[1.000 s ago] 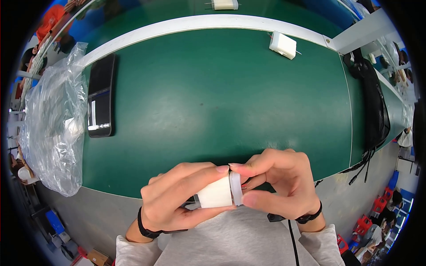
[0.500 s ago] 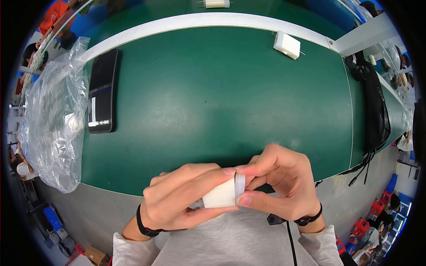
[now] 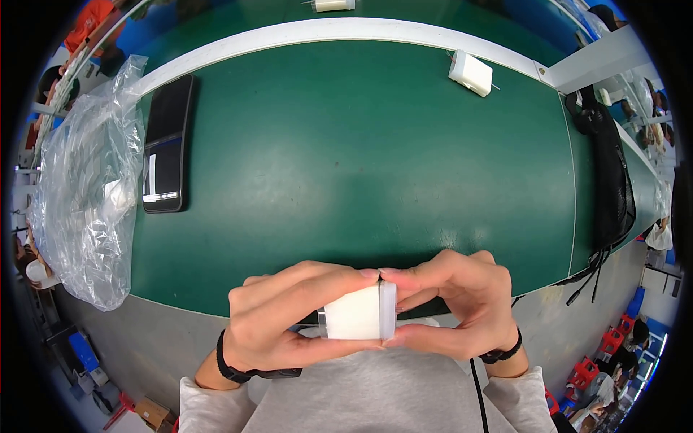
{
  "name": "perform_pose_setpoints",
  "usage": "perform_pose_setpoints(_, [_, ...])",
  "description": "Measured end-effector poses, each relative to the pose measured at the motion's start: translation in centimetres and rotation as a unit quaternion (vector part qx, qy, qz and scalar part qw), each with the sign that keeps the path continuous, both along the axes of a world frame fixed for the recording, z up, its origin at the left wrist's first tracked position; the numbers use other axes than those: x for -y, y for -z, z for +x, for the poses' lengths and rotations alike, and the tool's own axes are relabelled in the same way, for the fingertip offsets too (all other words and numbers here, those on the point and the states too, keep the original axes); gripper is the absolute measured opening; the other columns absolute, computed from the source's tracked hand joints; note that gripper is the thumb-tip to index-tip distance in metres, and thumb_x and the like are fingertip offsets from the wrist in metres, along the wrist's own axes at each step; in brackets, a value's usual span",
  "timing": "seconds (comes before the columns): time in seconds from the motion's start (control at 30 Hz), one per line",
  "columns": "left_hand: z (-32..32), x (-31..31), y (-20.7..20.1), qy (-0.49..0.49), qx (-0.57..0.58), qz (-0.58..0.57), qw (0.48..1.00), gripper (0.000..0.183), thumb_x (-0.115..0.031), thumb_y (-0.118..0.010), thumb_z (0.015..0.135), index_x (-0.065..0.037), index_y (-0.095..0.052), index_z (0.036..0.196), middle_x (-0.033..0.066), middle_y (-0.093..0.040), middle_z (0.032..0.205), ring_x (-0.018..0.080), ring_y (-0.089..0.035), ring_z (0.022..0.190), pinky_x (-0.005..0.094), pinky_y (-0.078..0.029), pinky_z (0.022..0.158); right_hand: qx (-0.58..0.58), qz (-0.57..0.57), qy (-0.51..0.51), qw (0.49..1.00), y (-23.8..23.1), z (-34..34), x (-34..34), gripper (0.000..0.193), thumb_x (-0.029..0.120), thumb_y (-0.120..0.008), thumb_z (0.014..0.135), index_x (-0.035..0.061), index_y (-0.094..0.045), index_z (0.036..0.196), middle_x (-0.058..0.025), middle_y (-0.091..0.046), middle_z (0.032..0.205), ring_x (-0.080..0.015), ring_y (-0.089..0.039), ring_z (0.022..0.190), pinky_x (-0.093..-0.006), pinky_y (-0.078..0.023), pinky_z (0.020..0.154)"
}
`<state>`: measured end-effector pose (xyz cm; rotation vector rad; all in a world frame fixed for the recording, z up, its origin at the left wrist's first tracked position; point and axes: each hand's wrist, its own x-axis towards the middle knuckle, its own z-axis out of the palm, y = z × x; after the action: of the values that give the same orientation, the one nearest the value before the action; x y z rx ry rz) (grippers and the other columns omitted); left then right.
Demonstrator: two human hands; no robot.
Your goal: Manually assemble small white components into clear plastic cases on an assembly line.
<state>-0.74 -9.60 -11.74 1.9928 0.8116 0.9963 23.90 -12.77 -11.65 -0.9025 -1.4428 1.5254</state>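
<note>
Between my two hands, at the near edge of the table, is a small cream-white block (image 3: pixel 353 315) with a translucent whitish cap (image 3: pixel 388 310) on its right end. A clear rim shows at its left end. My left hand (image 3: pixel 278 317) grips the block's body, thumb below and fingers along the top. With thumb and forefinger, my right hand (image 3: pixel 462 307) pinches the cap at its lower and upper corners. The cap sits against the block. My right hand's other fingers are curled behind, partly hidden.
A similar white block (image 3: pixel 471 73) with thin wires lies at the back right of the green table (image 3: pixel 325 159); another block (image 3: pixel 333 5) lies beyond the white rail. At left are a black phone-like device (image 3: pixel 170 144) and clear plastic bag (image 3: pixel 90 195); a black pouch (image 3: pixel 610 173) is at right.
My right fingers have come down around the cap, the thumb now at its lower corner. The block is turned slightly and shows more of its face.
</note>
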Motion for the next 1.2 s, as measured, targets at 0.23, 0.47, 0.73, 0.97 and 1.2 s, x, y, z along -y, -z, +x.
perform_pose_setpoints(0.23, [-0.2, -0.3, -0.8, 0.044, 0.032, -0.048, 0.997, 0.063, -0.020, -0.101, 0.069, 0.005, -0.073, 0.120, 0.0156, -0.079, 0.099, 0.0227, -0.079, 0.085, 0.0304, -0.064, 0.072, -0.029, -0.002, -0.011, 1.000, -0.6, -0.6, -0.5, 0.055, 0.001, -0.090, 0.078, -0.0013, -0.068, 0.128, -0.0134, -0.078, 0.117, -0.0261, -0.080, 0.097, -0.0317, -0.063, 0.086])
perform_pose_setpoints(0.47, [-0.4, 0.1, 0.4, 0.050, 0.094, -0.135, 0.985, 0.082, -0.030, -0.102, 0.069, 0.003, -0.058, 0.130, 0.0129, -0.080, 0.096, 0.0172, -0.079, 0.085, 0.0271, -0.060, 0.074, 0.020, 0.251, 0.042, 0.967, -0.3, -1.6, -0.6, 0.036, -0.003, -0.086, 0.079, -0.0014, -0.078, 0.114, -0.0166, -0.076, 0.104, -0.0248, -0.074, 0.091, -0.0322, -0.059, 0.072])
perform_pose_setpoints(0.73, [0.6, 0.5, 0.1, 0.006, 0.014, 0.069, 0.998, 0.066, -0.022, -0.104, 0.063, -0.002, -0.072, 0.116, 0.0156, -0.076, 0.098, 0.0231, -0.074, 0.079, 0.0301, -0.058, 0.062, -0.085, 0.004, 0.115, 0.990, 0.0, -1.5, 0.7, 0.027, -0.007, -0.080, 0.087, -0.0074, -0.073, 0.113, -0.0157, -0.080, 0.095, -0.0191, -0.078, 0.088, -0.0276, -0.060, 0.076])
perform_pose_setpoints(0.97, [0.9, 0.4, 0.1, -0.002, 0.003, 0.094, 0.996, 0.058, -0.015, -0.101, 0.064, 0.002, -0.076, 0.113, 0.0143, -0.077, 0.099, 0.0218, -0.075, 0.079, 0.0290, -0.061, 0.062, -0.111, -0.022, 0.070, 0.991, 0.3, -0.7, 0.3, 0.017, -0.011, -0.075, 0.089, -0.0085, -0.073, 0.106, -0.0173, -0.080, 0.094, -0.0174, -0.076, 0.089, -0.0290, -0.059, 0.082])
perform_pose_setpoints(1.2, [0.5, 0.7, 0.5, 0.017, 0.008, 0.092, 0.996, 0.058, -0.024, -0.104, 0.062, 0.004, -0.076, 0.104, 0.0168, -0.078, 0.090, 0.0226, -0.075, 0.074, 0.0280, -0.059, 0.061, -0.102, -0.116, 0.024, 0.988, -1.6, -0.2, -0.1, 0.008, -0.011, -0.074, 0.090, -0.0050, -0.071, 0.094, -0.0134, -0.075, 0.091, -0.0166, -0.075, 0.089, -0.0290, -0.058, 0.087])
